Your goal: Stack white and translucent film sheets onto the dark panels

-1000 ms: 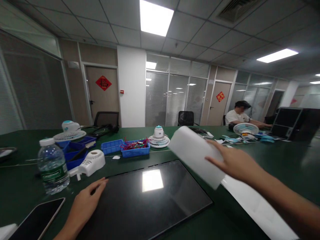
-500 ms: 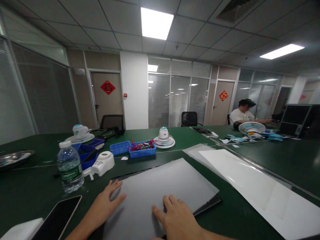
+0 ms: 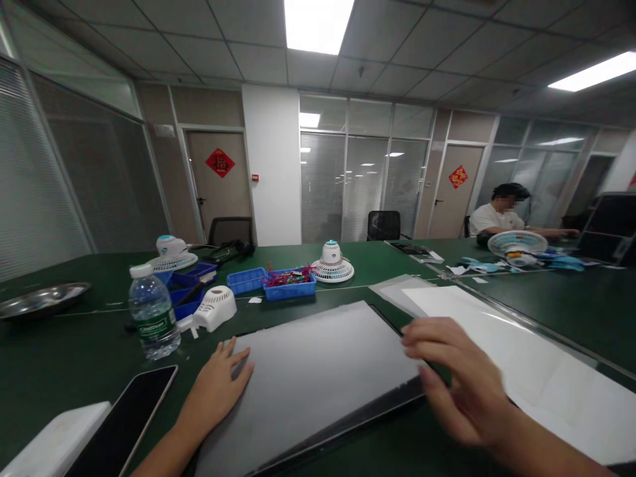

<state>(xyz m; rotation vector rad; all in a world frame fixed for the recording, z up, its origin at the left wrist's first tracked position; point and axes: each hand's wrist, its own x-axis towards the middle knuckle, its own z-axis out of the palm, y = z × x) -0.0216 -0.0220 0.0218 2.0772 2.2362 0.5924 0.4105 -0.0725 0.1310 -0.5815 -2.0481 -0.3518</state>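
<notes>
A grey sheet (image 3: 313, 371) lies flat over a dark glossy panel (image 3: 368, 411) on the green table (image 3: 69, 358) in front of me. My left hand (image 3: 213, 391) lies flat and open on the sheet's near left corner. My right hand (image 3: 457, 377) hovers at the sheet's right edge, fingers spread and curved, blurred by motion, holding nothing that I can see.
White sheets (image 3: 521, 371) lie to the right. A water bottle (image 3: 153, 318), a phone (image 3: 119, 424), a white fan part (image 3: 213, 308), blue trays (image 3: 288, 285), small fans (image 3: 332, 262) and a metal dish (image 3: 40, 298) stand around. Another person (image 3: 501, 212) sits at the far right.
A second ago my right hand carried the curled sheet over the bare panel. It was laid flat on it, and my right hand has moved from the sheet's middle to its right edge.
</notes>
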